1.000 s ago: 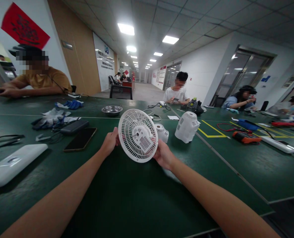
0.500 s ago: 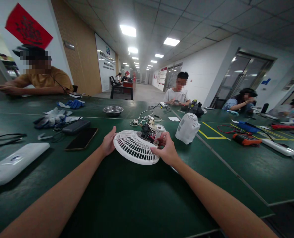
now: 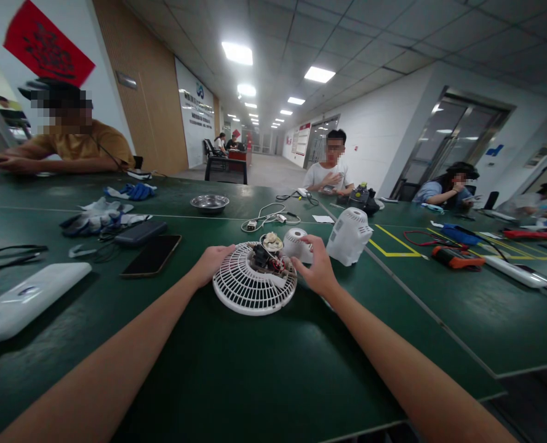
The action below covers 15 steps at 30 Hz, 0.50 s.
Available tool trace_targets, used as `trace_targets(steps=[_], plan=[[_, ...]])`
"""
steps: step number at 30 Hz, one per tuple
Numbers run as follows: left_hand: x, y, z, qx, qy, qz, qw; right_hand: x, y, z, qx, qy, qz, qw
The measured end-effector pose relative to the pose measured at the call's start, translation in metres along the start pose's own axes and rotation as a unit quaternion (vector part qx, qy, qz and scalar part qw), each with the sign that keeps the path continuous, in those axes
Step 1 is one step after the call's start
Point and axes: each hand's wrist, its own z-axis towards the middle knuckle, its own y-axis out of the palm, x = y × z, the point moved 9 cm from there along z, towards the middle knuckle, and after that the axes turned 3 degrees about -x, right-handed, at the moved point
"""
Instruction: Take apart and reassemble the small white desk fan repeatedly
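A round white fan grille lies in front of me, with a motor and wiring showing on top. My left hand grips the grille's left rim. At its right edge my right hand is spread, thumb and fingers apart, beside the motor, with nothing held. Just behind that hand is a small white vented part, partly covered by the fingers. A taller white plastic housing stands upright to the right.
Around lie a white cable, a metal bowl, a phone, gloves, a white device and an orange meter. Several people sit around the green table.
The grille has tilted down flatter, its motor side now facing up more. My right hand has let go and opened; my left hand has moved slightly inward along the rim.
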Motion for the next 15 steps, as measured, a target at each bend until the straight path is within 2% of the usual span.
trace_targets(steps=[2, 7, 13, 15], plan=[[0.003, -0.003, 0.001, 0.01, 0.023, 0.038, 0.999, 0.022, -0.004, 0.003, 0.021, 0.021, -0.038, 0.999], [0.005, -0.004, 0.001, 0.018, 0.039, 0.089, 0.995, 0.074, 0.012, 0.007, -0.024, 0.065, -0.058, 0.996], [0.01, -0.003, -0.002, 0.019, 0.057, 0.111, 0.992, 0.094, 0.014, 0.008, -0.015, 0.12, -0.071, 0.99], [0.011, -0.005, -0.004, 0.041, 0.051, 0.107, 0.992, 0.097, 0.011, 0.007, -0.012, 0.141, -0.075, 0.987]])
